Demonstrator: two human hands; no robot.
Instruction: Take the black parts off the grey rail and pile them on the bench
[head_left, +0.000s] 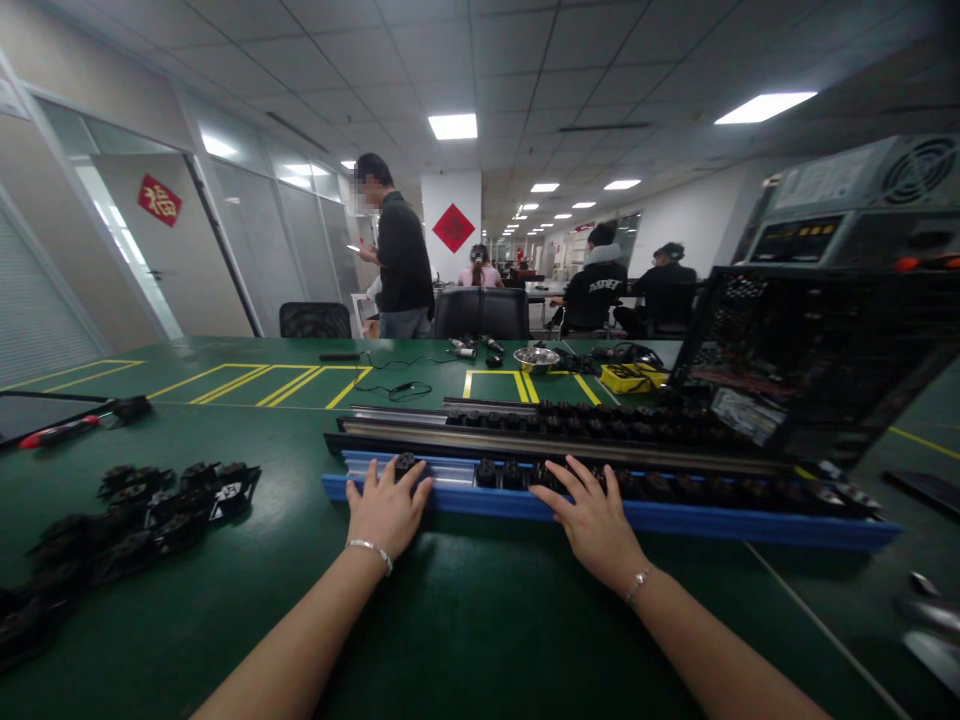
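A long blue rail (442,495) lies across the green table in front of me, with a row of black round socket-like modules (512,474) sitting in its channel. My left hand (386,510) rests at the rail's left end with its fingers spread. A single black module (405,463) shows between its fingertips, apart from the row. Over the row, my right hand (592,515) has its fingers fanned out, the tips on or just above the modules. Whatever lies directly under its fingers is hidden.
Behind the blue rail run dark rails (465,438) with more modules. Loose black modules (142,520) are heaped at left near a red-handled screwdriver (60,432). An open computer case (810,360) stands at right. A metal bowl (536,358) and yellow box (632,377) sit farther back.
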